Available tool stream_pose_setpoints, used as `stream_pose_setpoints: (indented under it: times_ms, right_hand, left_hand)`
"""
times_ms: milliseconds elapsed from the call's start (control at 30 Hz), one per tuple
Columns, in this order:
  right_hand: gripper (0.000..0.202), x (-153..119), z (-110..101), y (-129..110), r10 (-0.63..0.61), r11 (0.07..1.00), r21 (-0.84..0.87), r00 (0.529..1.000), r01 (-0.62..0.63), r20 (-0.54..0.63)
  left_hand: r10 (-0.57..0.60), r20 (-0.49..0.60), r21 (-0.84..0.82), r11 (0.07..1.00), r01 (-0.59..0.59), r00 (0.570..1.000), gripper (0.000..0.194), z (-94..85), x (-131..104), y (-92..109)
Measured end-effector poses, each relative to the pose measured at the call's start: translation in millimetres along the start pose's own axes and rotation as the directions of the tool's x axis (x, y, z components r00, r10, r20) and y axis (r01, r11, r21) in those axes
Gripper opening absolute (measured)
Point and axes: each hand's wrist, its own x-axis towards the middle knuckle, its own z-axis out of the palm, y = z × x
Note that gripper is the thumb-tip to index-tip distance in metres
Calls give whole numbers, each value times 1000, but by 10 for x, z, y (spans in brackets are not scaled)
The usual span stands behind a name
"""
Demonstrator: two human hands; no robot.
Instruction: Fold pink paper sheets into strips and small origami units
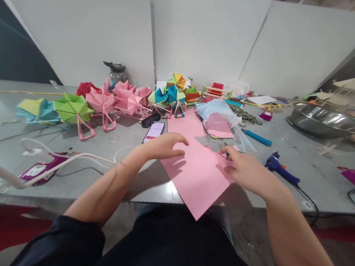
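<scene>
Is a sheet of pink paper (pixel 199 186), plain and smooth. Lies nearly flat on the grey table (pixel 147 188), turned like a diamond, with the nearest corner reaching beyond the table's front edge. Carries soft shadows on top.

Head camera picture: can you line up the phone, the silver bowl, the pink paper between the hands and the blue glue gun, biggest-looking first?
1. Pink paper
2. Silver bowl
3. Blue glue gun and phone: too close to rank; the blue glue gun looks longer, but the phone is partly covered.
</scene>
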Motion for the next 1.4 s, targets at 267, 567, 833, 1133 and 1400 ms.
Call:
stream_pose_setpoints:
  times_ms: [267,567,833,1133,1400]
  right_hand:
    - [49,168,-75,36,-35,999,-39,999,34,-12]
    - [37,822,427,-441,-14,990,-140,985,-11,-172]
    - [24,729,805,-372,-460,885,-123,885,450,-68]
    - [19,592,901,-509,-760,649,164,645,743,84]
    - [20,728,523,-264,-462,864,261,884,431,68]
  left_hand:
    - [45,158,120,991,-64,986,39,153,-197,26]
    - [-66,-47,226,971,75,997,47,450,-230,-294]
    - [-177,-271,230,943,242,946,49,644,-213,-400]
    - [53,54,206,977,-63,997,60,584,-165,-537]
    - [168,75,203,963,-180,983,54,547,-215,-571]
